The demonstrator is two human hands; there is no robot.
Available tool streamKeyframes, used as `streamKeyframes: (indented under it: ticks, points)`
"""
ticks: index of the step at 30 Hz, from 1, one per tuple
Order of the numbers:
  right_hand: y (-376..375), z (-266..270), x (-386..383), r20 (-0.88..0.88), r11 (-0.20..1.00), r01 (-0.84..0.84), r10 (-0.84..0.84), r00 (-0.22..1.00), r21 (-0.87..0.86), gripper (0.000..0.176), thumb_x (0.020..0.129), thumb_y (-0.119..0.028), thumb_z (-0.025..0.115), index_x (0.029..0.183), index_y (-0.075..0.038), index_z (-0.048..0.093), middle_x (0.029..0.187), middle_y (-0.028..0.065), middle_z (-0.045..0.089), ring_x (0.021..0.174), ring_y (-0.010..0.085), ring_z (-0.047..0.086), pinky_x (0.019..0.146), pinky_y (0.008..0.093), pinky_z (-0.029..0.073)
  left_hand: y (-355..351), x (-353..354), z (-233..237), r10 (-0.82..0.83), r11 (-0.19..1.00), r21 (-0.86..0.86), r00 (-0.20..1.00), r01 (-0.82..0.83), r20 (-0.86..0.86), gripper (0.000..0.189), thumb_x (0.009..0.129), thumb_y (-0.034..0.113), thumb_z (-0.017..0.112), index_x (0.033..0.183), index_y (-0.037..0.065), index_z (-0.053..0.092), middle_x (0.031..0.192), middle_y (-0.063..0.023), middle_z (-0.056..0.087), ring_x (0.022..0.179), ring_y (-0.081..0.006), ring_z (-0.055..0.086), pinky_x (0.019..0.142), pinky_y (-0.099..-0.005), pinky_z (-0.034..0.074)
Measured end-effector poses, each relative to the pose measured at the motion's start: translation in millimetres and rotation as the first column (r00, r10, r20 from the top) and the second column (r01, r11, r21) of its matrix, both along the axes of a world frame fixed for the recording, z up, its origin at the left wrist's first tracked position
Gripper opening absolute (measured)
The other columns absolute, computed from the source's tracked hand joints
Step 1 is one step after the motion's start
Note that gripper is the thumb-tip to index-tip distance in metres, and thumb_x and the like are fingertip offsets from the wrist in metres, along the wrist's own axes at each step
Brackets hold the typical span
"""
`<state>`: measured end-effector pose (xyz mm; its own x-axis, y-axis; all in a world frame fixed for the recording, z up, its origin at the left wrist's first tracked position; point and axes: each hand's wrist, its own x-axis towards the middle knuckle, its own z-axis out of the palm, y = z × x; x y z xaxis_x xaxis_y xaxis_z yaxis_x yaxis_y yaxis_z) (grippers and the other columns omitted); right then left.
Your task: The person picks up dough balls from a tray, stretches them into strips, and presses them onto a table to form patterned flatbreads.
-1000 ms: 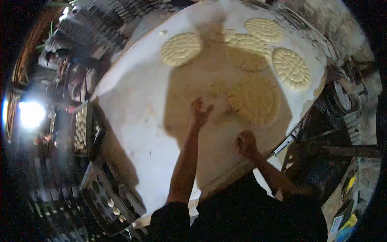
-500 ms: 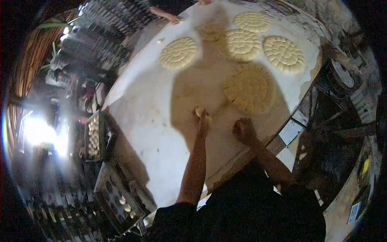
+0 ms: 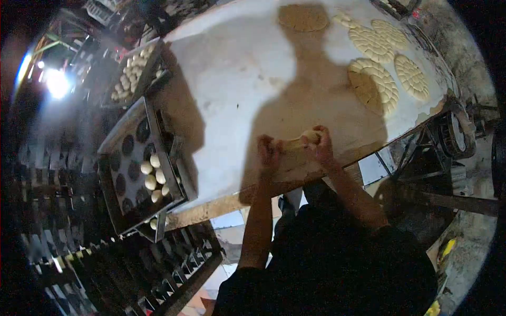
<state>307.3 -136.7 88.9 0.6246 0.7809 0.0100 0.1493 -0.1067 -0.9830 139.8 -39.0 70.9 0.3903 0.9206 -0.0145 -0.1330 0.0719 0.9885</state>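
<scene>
Over the near part of the floured table, a piece of dough is drawn out between my two hands. My left hand has its fingers closed round the left end. On the other side, my right hand grips the thicker, rounded right end, part of which bulges out past the fingers. My own shadow covers this area. Several flat round doughs with a segmented pattern, such as the nearest round dough, lie farther off to the right.
At the table's left edge stands a wooden tray with dough balls and round dark marks. Behind it, another tray holds many dough balls. A dark slatted rack sits low on the left. Bright light comes from the far left.
My view has swung left, bringing the trays closer. My hands have come up to one piece of dough and stretch it between them; before, they were apart at the table.
</scene>
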Motion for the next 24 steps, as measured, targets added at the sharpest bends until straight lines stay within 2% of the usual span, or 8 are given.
streamKeyframes:
  ticks: [6, 9, 11, 14, 18, 20, 23, 24]
  points:
    - [-45.7, -12.6, 102.3, -0.078, 0.968, 0.221, -0.213, 0.974, 0.117, 0.037, 0.096, -0.033, 0.058, 0.117, -0.003, 0.049, 0.109, 0.0093, 0.057, 0.099, 0.0192, 0.056, 0.091, 0.0396, 0.049, -5.7, -64.6, -14.5, 0.257, 0.95, -0.132, 0.947, -0.284, -0.194, 0.017, 0.094, 0.022, 0.059, 0.098, 0.006, 0.056, 0.092, -0.0087, 0.052, 0.084, -0.02, 0.051, 0.079, -0.0388, 0.046]
    - [-61.6, -44.4, 156.2, 0.363, 0.988, 0.055, 0.0, 0.932, -0.142, 0.041, 0.094, -0.036, 0.057, 0.118, -0.003, 0.05, 0.112, 0.0142, 0.055, 0.104, 0.0281, 0.053, 0.099, 0.0464, 0.041, -14.6, -56.5, 101.7, 0.19, 0.405, 0.573, 0.547, 0.713, -0.815, 0.019, 0.084, 0.023, 0.066, 0.09, 0.006, 0.058, 0.094, -0.0145, 0.054, 0.09, -0.0305, 0.053, 0.091, -0.0492, 0.039]
    - [-63.4, -2.1, 172.9, 0.693, 0.779, -0.064, 0.59, 0.414, -0.624, 0.044, 0.092, -0.038, 0.058, 0.117, -0.002, 0.051, 0.11, 0.0173, 0.053, 0.106, 0.0358, 0.05, 0.103, 0.0508, 0.035, 13.4, -42.4, 88.2, 0.193, 0.573, 0.502, 0.489, 0.648, -0.851, 0.021, 0.081, 0.028, 0.066, 0.087, 0.008, 0.062, 0.1, -0.0135, 0.057, 0.1, -0.0339, 0.05, 0.091, -0.0523, 0.038]
    - [-10.8, -16.4, 213.2, 0.905, 0.927, -0.155, 0.37, 0.21, -0.343, 0.046, 0.09, -0.037, 0.057, 0.113, 0.002, 0.051, 0.11, 0.0232, 0.05, 0.105, 0.0446, 0.048, 0.106, 0.0551, 0.028, 71.7, -4.8, 36.3, 0.252, 0.674, 0.543, 0.536, 0.5, -0.806, 0.03, 0.074, 0.034, 0.074, 0.086, 0.009, 0.062, 0.1, -0.0115, 0.059, 0.103, -0.0335, 0.051, 0.092, -0.0518, 0.037]
    - [52.7, -25.6, 155.2, 0.529, 0.92, -0.208, 0.365, 0.766, -0.334, 0.048, 0.091, -0.031, 0.055, 0.12, 0.006, 0.049, 0.125, 0.0282, 0.048, 0.124, 0.0473, 0.042, 0.113, 0.051, 0.025, 69.1, 87.5, 1.9, 0.313, 0.637, 0.689, 0.701, 0.345, -0.641, 0.033, 0.076, 0.032, 0.077, 0.089, 0.007, 0.06, 0.093, -0.0105, 0.06, 0.094, -0.0327, 0.056, 0.091, -0.0482, 0.038]
    - [35.4, -69.7, 107.6, 0.853, 0.985, -0.143, 0.157, 0.497, -0.098, 0.041, 0.091, -0.025, 0.054, 0.123, 0.001, 0.051, 0.129, 0.0267, 0.048, 0.129, 0.0453, 0.039, 0.114, 0.0505, 0.025, 24.4, 103.5, -8.9, 0.286, 0.648, 0.677, 0.712, 0.348, -0.641, 0.029, 0.081, 0.026, 0.073, 0.098, 0.006, 0.061, 0.101, -0.0109, 0.062, 0.099, -0.0347, 0.056, 0.097, -0.0495, 0.038]
    - [-18.5, -50.6, 137.3, 0.487, 0.739, -0.537, 0.672, 0.558, -0.406, 0.038, 0.092, -0.02, 0.051, 0.123, 0.004, 0.051, 0.13, 0.0279, 0.047, 0.13, 0.045, 0.039, 0.112, 0.0522, 0.027, -41.3, 32.2, -88.9, 0.282, 0.55, 0.534, 0.459, 0.643, -0.843, 0.027, 0.087, 0.02, 0.062, 0.112, 0.008, 0.063, 0.118, -0.0154, 0.061, 0.116, -0.0312, 0.054, 0.105, -0.0483, 0.036]
    - [-28.0, -49.9, 155.9, 0.311, 0.704, -0.57, 0.704, 0.638, -0.424, 0.038, 0.092, -0.019, 0.051, 0.122, 0.005, 0.05, 0.13, 0.0282, 0.048, 0.129, 0.0454, 0.039, 0.112, 0.0525, 0.027, -42.6, 40.9, -12.9, 0.126, 0.631, 0.539, 0.612, 0.558, -0.781, 0.028, 0.086, 0.018, 0.06, 0.112, 0.008, 0.063, 0.119, -0.0154, 0.061, 0.117, -0.0321, 0.053, 0.106, -0.0483, 0.035]
